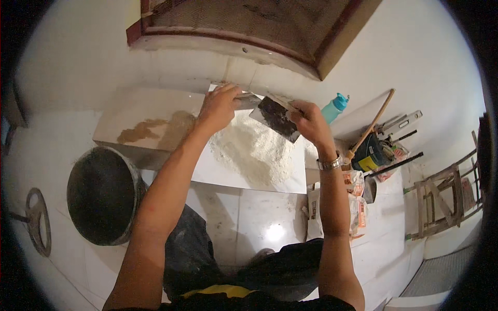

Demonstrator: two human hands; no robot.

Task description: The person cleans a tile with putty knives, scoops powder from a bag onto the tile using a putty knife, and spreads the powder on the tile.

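Observation:
A heap of white powder (249, 150) lies on a white board (215, 179) in front of me. Above its far side, my left hand (219, 108) is closed around a small grey-bladed trowel (249, 101). My right hand (310, 124) grips a rectangular plastering trowel (277, 118), its flat face dark and smeared with pale material. Both tools are held up close together, the small blade by the far left corner of the larger one; whether they touch I cannot tell. The handles are mostly hidden by my fingers.
A large black bucket (101, 197) stands at left, beside a stained ledge (119, 114). Right of the board are a turquoise bottle (334, 108), a printed bag (355, 202) and a dark tool bucket (368, 153) with long handles sticking out. A wooden frame (441, 199) stands farther right.

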